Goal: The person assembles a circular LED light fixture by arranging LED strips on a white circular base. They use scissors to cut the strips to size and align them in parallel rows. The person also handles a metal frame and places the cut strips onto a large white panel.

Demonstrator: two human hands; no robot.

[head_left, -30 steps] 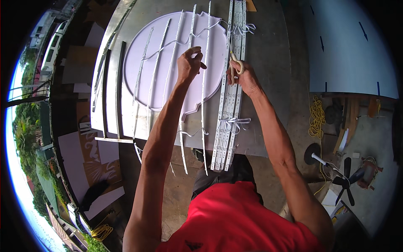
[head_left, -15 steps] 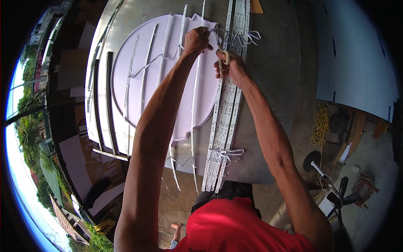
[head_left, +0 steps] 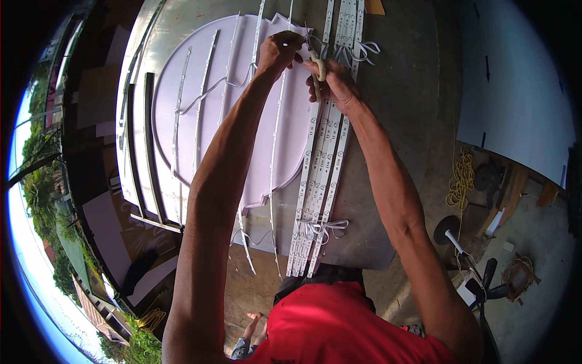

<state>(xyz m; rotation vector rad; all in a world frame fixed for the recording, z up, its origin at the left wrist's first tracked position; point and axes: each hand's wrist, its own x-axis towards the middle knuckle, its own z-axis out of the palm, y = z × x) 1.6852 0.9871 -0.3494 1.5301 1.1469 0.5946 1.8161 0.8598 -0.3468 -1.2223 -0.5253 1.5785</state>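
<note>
Scissors (head_left: 322, 71) gripped in the right hand (head_left: 341, 88) could nick the left hand (head_left: 280, 53) if they slipped — its fingers curl close by, their hold unclear.

Site: a workshop, apparently for sign or light-fixture assembly, open to daylight at left, where greenery (head_left: 42, 188) shows. Evidence: broad grey worktop (head_left: 406, 121) bearing a lilac rounded panel (head_left: 292, 133), 5 loose LED strips (head_left: 208, 91) across it, a tied bundle of LED strips (head_left: 324, 158) alongside. Cream-handled scissors (head_left: 321, 68) in use over the worktop. Dark bars (head_left: 151, 139) at left edge. Surroundings: rough concrete floor (head_left: 247, 297), coiled yellow cord (head_left: 461, 182), black fan blades (head_left: 498, 292), pale boards (head_left: 100, 224) stacked low at left.
</note>
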